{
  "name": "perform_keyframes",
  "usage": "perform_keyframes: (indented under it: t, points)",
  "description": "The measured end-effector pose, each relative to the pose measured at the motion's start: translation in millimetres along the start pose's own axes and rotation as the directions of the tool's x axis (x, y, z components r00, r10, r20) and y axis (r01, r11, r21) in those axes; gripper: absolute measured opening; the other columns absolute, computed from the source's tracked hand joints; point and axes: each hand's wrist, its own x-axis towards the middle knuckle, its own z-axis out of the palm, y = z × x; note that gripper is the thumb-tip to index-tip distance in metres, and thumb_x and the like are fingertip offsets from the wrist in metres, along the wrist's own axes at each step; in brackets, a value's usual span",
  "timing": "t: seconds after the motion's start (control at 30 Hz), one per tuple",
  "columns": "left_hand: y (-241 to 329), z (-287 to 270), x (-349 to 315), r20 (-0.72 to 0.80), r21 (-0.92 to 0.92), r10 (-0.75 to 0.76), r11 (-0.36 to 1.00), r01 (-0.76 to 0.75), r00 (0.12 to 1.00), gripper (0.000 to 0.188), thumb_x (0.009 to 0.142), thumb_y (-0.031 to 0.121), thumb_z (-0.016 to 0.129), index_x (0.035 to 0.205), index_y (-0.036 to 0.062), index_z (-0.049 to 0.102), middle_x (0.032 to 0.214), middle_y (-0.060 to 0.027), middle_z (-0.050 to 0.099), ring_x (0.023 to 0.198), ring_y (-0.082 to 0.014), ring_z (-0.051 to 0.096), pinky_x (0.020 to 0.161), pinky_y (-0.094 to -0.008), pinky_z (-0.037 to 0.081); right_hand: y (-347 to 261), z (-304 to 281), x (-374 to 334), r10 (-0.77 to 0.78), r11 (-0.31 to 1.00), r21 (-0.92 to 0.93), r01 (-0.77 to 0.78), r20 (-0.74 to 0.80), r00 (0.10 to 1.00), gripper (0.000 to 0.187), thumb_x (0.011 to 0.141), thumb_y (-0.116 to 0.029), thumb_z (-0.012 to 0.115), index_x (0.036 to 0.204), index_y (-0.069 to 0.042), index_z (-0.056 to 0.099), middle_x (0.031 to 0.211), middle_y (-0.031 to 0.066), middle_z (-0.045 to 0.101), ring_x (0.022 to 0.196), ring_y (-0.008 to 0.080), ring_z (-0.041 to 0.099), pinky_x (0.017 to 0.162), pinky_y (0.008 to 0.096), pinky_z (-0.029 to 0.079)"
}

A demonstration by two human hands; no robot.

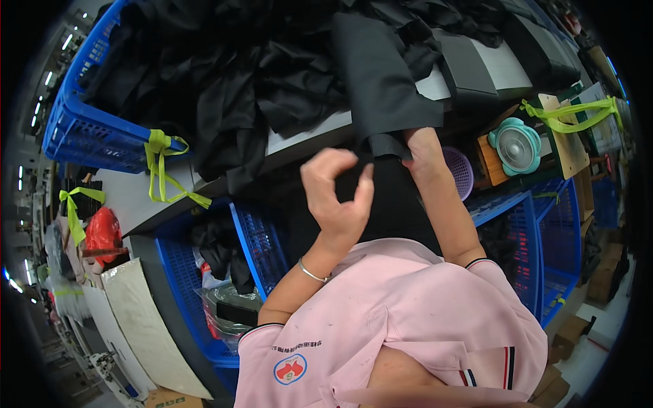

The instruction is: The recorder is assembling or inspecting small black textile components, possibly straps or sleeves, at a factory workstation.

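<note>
The black cloth [381,75] is at the middle, over the near edge of the worktop [306,134]. My right hand [423,144] goes in at its near end and is partly hidden, so I cannot tell if it grips. My left hand [337,190] is open and curved, just to the near left of the cloth. To the left lies a black heap [224,81], partly in a blue basket [95,136]. At right is a fan [517,148].
</note>
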Motion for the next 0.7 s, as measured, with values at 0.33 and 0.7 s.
perform_keyframes:
  t: [0.33, 0.7]
  points:
    - [3.7, 18.0, 31.3, -0.036, -0.124, -0.1, 0.988, 0.095, 0.994, 0.053, 0.074, -0.02, 0.065, 0.119, 0.0058, 0.068, 0.112, -0.0036, 0.059, 0.079, -0.0084, 0.052, 0.067, -0.0199, 0.046, 23.4, -23.9, -5.2, -0.205, 0.977, 0.14, 0.16, 0.414, 0.887, 0.041, 0.096, -0.027, 0.066, 0.128, -0.003, 0.058, 0.122, 0.0112, 0.064, 0.11, 0.0218, 0.065, 0.094, 0.0373, 0.056]
    - [6.9, 28.4, 19.7, 0.022, -0.157, -0.16, 0.974, 0.162, 0.987, 0.058, 0.073, -0.018, 0.067, 0.126, 0.0064, 0.067, 0.113, -0.0026, 0.058, 0.08, -0.0078, 0.052, 0.069, -0.0194, 0.046, 19.9, -11.8, -18.5, -0.032, 0.956, 0.269, -0.115, 0.487, 0.873, 0.041, 0.087, -0.033, 0.073, 0.113, -0.002, 0.064, 0.1, 0.0125, 0.069, 0.085, 0.0225, 0.07, 0.072, 0.0341, 0.061]
